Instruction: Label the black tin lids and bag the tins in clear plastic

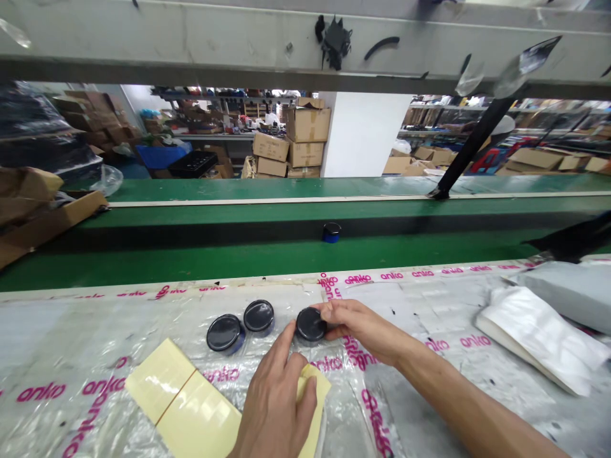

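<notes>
Okay, hidden bits first: the left hand (273, 407) covers most of a pale yellow sheet pad (312, 388), and whether it grips the pad or only presses on it can't be told; the right hand (365, 327) hides one side of a black-lidded jar (310, 324), whose base barely shows; a dark bundle (335, 42) on the grey overhead beam (191, 38) is too murky to identify; far shelves (219, 108) are just a blur of small goods (nothing readable there).

The table is covered by a clear plastic sheet (420, 305) printed with pink "anko"; beyond it runs a green conveyor belt (191, 264), with a blue jar (331, 232) on it at 12 o'clock from the right hand; stacked cardboard boxes (305, 124) stand further back.

The right hand is clasped over the lid of the black-lidded jar, fingers on its rim; two blue jars (223, 333) (258, 316) with black lids sit just beside it at 9 o'clock; a banded yellow pad (184, 397) lies at 7 o'clock; white pouches (541, 331) lie at 3 o'clock.
</notes>
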`<state>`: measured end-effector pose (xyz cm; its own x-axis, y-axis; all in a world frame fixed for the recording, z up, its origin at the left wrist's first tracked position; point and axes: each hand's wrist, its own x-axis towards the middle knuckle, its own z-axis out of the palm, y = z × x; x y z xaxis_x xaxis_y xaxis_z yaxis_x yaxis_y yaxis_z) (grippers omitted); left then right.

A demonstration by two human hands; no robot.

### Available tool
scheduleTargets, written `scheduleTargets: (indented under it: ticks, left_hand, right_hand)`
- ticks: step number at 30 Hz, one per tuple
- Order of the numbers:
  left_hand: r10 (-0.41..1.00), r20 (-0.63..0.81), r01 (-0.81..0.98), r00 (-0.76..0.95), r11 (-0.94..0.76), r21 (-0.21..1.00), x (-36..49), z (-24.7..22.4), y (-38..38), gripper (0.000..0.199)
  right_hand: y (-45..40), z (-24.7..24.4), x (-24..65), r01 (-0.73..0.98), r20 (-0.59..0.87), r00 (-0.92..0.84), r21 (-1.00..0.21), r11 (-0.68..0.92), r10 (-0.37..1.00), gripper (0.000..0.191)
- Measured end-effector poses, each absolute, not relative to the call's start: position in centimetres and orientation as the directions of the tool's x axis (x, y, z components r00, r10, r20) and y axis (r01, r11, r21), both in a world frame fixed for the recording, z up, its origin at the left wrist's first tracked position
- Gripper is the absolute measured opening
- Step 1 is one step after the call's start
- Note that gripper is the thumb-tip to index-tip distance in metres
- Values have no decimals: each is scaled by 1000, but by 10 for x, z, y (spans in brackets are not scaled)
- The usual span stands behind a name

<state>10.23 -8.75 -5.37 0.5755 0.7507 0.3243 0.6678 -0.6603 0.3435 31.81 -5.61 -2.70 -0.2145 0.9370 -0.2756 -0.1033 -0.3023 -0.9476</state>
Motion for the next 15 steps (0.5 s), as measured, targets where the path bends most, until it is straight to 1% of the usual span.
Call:
scheduleTargets:
  ticks: [7, 10, 12, 15]
  left_hand:
    - [763, 319, 658, 563, -647, 386, 104, -56, -86, 9]
    - [784, 339, 667, 521, -621, 412, 102, -57, -87, 9]
    - [821, 337, 689, 461, -571, 448, 100, -57, -89, 10]
    - [856, 336, 706, 393, -515, 486, 98, -60, -90, 15]
  right_hand:
    - [-56, -28, 317, -92, -271, -213, -951, -295, 939, 32]
    - [-55, -27, 318, -101, -272, -184, -951, -293, 945, 32]
    - [-57, -25, 320, -87, -246, -141, -962, -259, 959, 30]
    - [-63, -18, 322, -48, -160, -85, -985, -165, 983, 21]
